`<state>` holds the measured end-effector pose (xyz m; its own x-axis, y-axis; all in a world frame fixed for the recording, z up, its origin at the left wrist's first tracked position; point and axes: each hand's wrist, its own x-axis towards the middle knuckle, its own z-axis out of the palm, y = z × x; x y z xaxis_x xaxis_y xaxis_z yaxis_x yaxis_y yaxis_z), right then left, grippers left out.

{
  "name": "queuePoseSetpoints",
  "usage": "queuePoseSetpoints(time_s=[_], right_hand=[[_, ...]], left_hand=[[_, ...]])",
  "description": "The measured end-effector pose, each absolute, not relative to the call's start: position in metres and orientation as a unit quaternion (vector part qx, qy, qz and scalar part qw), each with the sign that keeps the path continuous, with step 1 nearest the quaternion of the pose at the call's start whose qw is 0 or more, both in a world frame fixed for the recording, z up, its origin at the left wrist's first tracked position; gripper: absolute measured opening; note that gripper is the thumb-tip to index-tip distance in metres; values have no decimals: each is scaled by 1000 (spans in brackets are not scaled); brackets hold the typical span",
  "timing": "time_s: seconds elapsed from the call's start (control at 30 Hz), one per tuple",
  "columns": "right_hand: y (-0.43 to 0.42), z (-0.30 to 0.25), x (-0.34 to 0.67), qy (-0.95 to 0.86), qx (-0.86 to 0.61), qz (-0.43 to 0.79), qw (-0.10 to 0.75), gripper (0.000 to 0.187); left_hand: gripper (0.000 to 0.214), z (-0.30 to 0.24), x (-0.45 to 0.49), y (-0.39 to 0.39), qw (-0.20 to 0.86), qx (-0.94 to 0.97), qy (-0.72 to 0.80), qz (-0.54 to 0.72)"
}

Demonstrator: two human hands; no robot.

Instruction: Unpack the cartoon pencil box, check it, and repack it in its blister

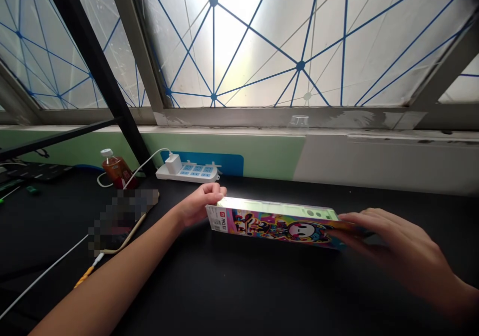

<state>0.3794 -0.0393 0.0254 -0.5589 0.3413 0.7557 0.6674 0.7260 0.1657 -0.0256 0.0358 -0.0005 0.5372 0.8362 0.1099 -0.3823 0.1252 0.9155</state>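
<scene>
A long, flat pencil box (277, 228) with a bright cartoon print is held over the black desk, its narrow pale green side (277, 207) facing up. Small lettering near its left end seems to read "PENCIL BOX". At that left end, the thumb and bent fingers of my left hand (200, 204) pinch the far corner. My right hand (400, 249) grips the opposite end between fingers and thumb, slightly blurred. Its palm and some fingertips are hidden, as is the underside of the box.
Behind the box, a white power strip (189, 171) with a plugged-in charger lies by the wall. To the left are a bottle of reddish drink (116, 169), a blurred-out object (123, 216) with cables, and a black keyboard (37, 171). A clear cup (299, 121) stands on the windowsill.
</scene>
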Motion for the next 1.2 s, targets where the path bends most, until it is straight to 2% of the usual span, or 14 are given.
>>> queuePoseSetpoints(time_s=[0.13,0.33,0.47,0.6,0.67,0.77,0.87,0.93,1.07,1.13,1.2], right_hand=[[-47,35,375,-881,-248,-227,334,20],[-53,32,369,-917,-214,-196,272,14],[-54,23,366,-920,-257,-126,266,10],[-58,21,363,-899,-337,-27,278,44],[-57,21,364,-888,-369,-3,274,45],[-50,16,369,-870,-414,14,267,40],[-39,5,379,-864,-446,55,229,56],[-33,-1,386,-864,-454,94,198,69],[-30,-9,390,-854,-468,154,169,82],[-30,-11,387,-849,-470,163,179,80],[-30,-13,384,-849,-461,160,202,77]], left_hand=[[40,2,-28,36,715,526,229,398],[66,9,-32,33,708,607,255,254],[80,12,-36,34,685,645,275,196],[89,13,-37,35,654,681,290,154],[95,14,-35,33,624,708,298,141],[102,19,-29,25,522,780,326,115],[104,23,-24,15,428,829,346,98],[110,24,-22,11,410,833,359,97],[128,21,-22,12,441,802,388,102],[120,17,-23,17,502,760,386,148],[96,9,-23,24,558,702,381,227]])
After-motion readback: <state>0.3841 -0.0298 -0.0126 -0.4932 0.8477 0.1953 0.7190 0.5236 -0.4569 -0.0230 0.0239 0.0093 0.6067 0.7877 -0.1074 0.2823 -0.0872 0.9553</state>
